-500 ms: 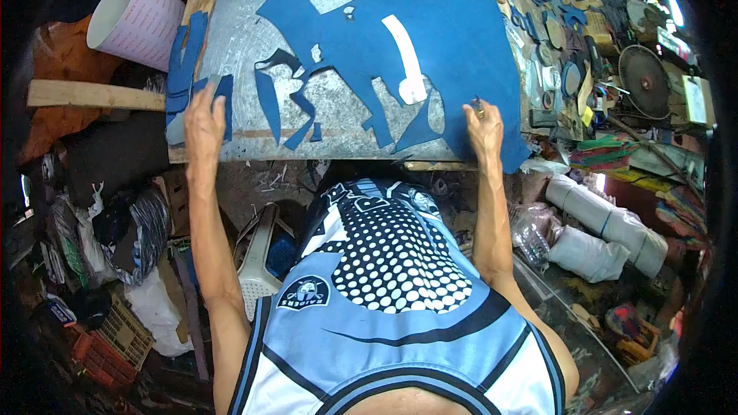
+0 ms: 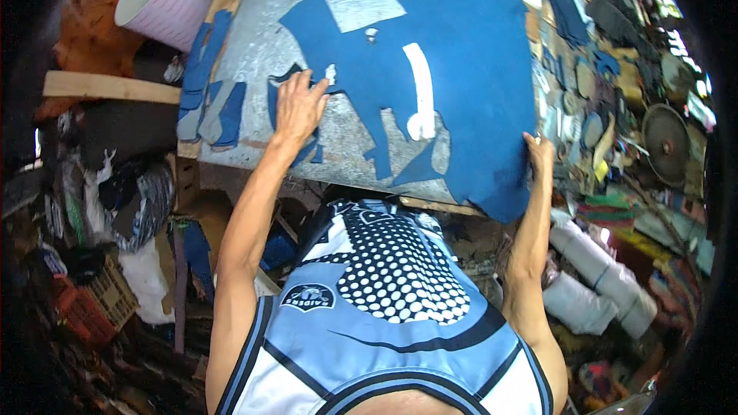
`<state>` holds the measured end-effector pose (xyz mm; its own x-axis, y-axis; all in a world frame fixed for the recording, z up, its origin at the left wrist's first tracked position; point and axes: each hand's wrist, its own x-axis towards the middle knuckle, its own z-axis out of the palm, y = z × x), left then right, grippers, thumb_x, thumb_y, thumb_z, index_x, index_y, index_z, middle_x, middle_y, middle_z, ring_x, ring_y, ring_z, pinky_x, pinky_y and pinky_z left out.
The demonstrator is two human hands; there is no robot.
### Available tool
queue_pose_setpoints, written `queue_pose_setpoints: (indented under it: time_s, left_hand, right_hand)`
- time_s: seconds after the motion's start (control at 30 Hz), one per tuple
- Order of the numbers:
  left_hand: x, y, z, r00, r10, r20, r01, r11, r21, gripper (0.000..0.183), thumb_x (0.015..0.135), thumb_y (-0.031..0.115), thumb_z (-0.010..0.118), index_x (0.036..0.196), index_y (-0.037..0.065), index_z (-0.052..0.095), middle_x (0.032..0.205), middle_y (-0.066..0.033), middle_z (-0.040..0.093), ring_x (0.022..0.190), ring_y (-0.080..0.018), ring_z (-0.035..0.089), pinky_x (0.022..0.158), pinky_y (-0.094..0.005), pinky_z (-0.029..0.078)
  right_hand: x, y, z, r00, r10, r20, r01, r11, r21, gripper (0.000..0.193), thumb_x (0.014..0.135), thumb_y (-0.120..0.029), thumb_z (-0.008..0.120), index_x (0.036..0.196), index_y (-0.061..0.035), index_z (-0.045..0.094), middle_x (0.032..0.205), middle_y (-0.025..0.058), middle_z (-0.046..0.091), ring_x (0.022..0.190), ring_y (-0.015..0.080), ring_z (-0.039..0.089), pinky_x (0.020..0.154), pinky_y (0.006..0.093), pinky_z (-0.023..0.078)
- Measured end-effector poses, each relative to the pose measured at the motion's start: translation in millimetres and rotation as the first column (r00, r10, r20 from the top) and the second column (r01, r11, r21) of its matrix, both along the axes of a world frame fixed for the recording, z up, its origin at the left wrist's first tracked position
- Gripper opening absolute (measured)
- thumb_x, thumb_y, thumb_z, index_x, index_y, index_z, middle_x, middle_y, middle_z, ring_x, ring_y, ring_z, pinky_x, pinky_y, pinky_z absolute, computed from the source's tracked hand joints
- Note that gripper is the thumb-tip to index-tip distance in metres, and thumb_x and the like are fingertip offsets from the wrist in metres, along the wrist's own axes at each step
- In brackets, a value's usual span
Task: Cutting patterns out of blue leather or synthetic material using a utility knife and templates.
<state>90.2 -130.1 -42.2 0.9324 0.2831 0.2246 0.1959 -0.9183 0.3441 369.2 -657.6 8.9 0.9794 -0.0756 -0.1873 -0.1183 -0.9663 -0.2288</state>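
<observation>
The left grip is palm-down, the right grip partly curled.

A metal-topped bench fills the middle. To its left are a pale round bin and a wooden plank, with a red crate and a tan crate farther down. On the right are a fan, white wrapped rolls and bright light.

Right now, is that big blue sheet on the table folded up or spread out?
Spread out: the blue sheet lies broadly across the grey tabletop, its notched, cut outline showing, with a white strip on top.
</observation>
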Motion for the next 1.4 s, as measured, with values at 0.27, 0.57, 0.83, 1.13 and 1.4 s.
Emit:
queue_pose_setpoints:
  time_s: [0.27, 0.57, 0.83, 1.13, 1.4]
  left_hand:
    - [-25.2, -24.3, 14.0, 1.0, -0.028, 0.004, 0.028, 0.997, -0.077, 0.036, 0.079, 0.003, 0.071, 0.115, 0.007, 0.068, 0.102, -0.0138, 0.06, 0.101, -0.0315, 0.057, 0.089, -0.0444, 0.045]
    - [-24.8, -30.6, 7.6, 0.995, 0.052, -0.08, -0.057, 0.997, -0.061, 0.041, 0.081, 0.008, 0.066, 0.122, 0.005, 0.062, 0.14, -0.0241, 0.05, 0.127, -0.0399, 0.049, 0.102, -0.0507, 0.041]
    - [-10.2, -18.0, 17.8, 0.971, 0.073, -0.226, -0.081, 0.996, -0.025, 0.037, 0.083, 0.013, 0.065, 0.121, 0.009, 0.063, 0.116, -0.0165, 0.06, 0.106, -0.0325, 0.057, 0.089, -0.0464, 0.044]
    - [-22.6, -17.0, 6.9, 0.986, -0.035, -0.164, 0.03, 0.999, -0.036, 0.031, 0.085, 0.006, 0.058, 0.114, 0.006, 0.065, 0.08, -0.0171, 0.067, 0.078, -0.0332, 0.067, 0.077, -0.0474, 0.051]
    - [-73.8, -98.7, 46.6, 0.942, -0.147, -0.303, 0.045, 0.947, -0.319, 0.034, 0.085, 0.014, 0.063, 0.114, -0.003, 0.06, 0.064, -0.0213, 0.065, 0.06, -0.037, 0.068, 0.055, -0.0469, 0.055]
  right_hand:
    - [-21.7, 4.3, 52.3, 0.993, 0.003, -0.118, -0.003, 1.0, 0.001, 0.07, 0.084, -0.053, 0.071, 0.117, 0.0087, 0.065, 0.102, 0.029, 0.07, 0.094, 0.037, 0.068, 0.084, 0.0456, 0.051]
    - [-7.9, -44.1, 28.4, 0.984, 0.107, -0.139, -0.089, 0.987, 0.131, 0.092, 0.08, -0.055, 0.076, 0.134, 0.0144, 0.05, 0.125, 0.0347, 0.06, 0.119, 0.0413, 0.06, 0.099, 0.0455, 0.046]
    - [3.9, -17.7, 30.4, 0.924, -0.051, -0.379, 0.19, 0.921, 0.339, 0.052, 0.081, -0.032, 0.08, 0.111, 0.0037, 0.056, 0.065, 0.0043, 0.052, 0.041, 0.014, 0.045, 0.034, 0.0318, 0.036]
    - [-9.0, -17.6, 63.4, 0.977, 0.119, -0.178, -0.055, 0.942, 0.331, 0.039, 0.086, -0.015, 0.073, 0.115, 0.0099, 0.064, 0.096, 0.0158, 0.071, 0.082, 0.0219, 0.065, 0.078, 0.0341, 0.051]
    - [-13.5, -91.4, 100.3, 0.996, 0.065, -0.062, -0.073, 0.987, -0.14, 0.056, 0.081, -0.025, 0.077, 0.128, 0.0012, 0.062, 0.114, 0.0253, 0.069, 0.107, 0.035, 0.067, 0.093, 0.0415, 0.049]
